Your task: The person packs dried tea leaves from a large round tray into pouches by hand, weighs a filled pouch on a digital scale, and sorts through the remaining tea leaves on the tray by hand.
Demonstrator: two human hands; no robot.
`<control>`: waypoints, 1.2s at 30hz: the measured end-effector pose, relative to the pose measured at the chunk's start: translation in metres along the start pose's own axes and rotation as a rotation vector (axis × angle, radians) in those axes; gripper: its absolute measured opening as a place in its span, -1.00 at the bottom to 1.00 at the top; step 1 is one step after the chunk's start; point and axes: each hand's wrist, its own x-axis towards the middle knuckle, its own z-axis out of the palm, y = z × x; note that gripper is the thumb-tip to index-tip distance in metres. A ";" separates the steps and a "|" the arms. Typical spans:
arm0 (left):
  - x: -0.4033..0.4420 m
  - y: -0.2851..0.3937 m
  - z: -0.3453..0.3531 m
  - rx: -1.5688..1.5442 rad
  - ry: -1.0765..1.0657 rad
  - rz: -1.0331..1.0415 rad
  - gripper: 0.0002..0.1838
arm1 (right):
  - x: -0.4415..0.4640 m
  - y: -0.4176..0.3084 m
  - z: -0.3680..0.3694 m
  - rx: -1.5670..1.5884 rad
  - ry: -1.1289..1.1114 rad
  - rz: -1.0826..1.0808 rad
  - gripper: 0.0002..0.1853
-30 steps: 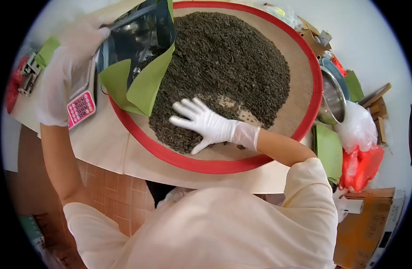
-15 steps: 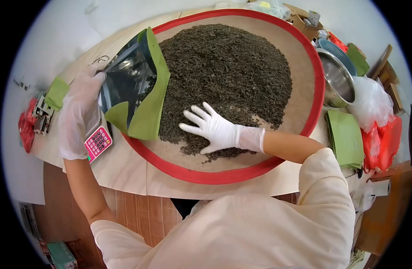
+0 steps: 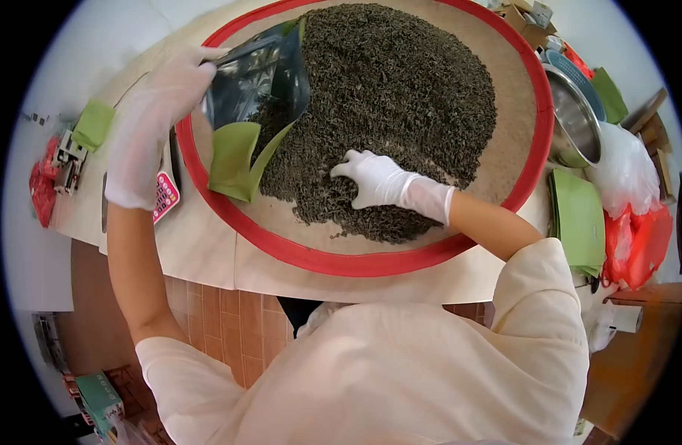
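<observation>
At the tray [image 3: 356, 265], left hand [image 3: 174, 85] pinches pouch [image 3: 255, 85]; right hand [image 3: 374, 182] (loosely curled) touches leaves [image 3: 407, 89].

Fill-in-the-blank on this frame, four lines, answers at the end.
1. The left hand holds a green bag, its mouth ____, not closed.
2. The right hand, at the dark loose pile, is gloved in ____.
3. The round tray is edged in ____.
4. The metal bowl is on the tray's ____ side.
Missing words: open; white; red; right.

One open pouch [image 3: 244, 100], one tray [image 3: 348, 265]
</observation>
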 end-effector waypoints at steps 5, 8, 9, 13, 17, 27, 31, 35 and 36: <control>-0.009 0.055 0.009 0.187 -0.113 -0.158 -0.50 | -0.020 0.024 -0.027 0.685 -0.293 0.223 -0.52; -0.005 0.050 0.024 0.162 -0.021 -0.139 -0.49 | -0.038 0.024 -0.054 1.236 -0.208 0.278 -0.63; -0.006 0.056 0.025 0.130 -0.052 -0.184 -0.49 | -0.043 0.020 -0.067 1.257 -0.169 0.275 -0.65; -0.002 0.060 0.030 0.257 -0.079 -0.124 -0.50 | -0.055 -0.003 -0.132 1.204 -0.038 0.206 -0.64; 0.004 0.051 0.044 0.327 0.040 -0.056 -0.52 | -0.038 -0.026 -0.192 1.008 0.052 -0.011 -0.67; 0.022 0.005 0.039 -0.190 -0.028 -0.099 -0.41 | 0.067 -0.077 -0.176 0.278 0.097 -0.074 -0.60; 0.022 -0.009 0.037 -0.253 -0.126 -0.084 -0.44 | 0.050 -0.076 -0.185 0.072 0.146 -0.290 -0.61; 0.009 -0.030 0.048 -0.139 0.229 0.102 -0.55 | -0.028 -0.086 -0.186 0.374 0.551 -0.282 -0.59; -0.008 -0.020 0.049 -0.210 0.339 0.170 -0.57 | -0.042 -0.074 -0.180 0.280 0.504 -0.256 -0.50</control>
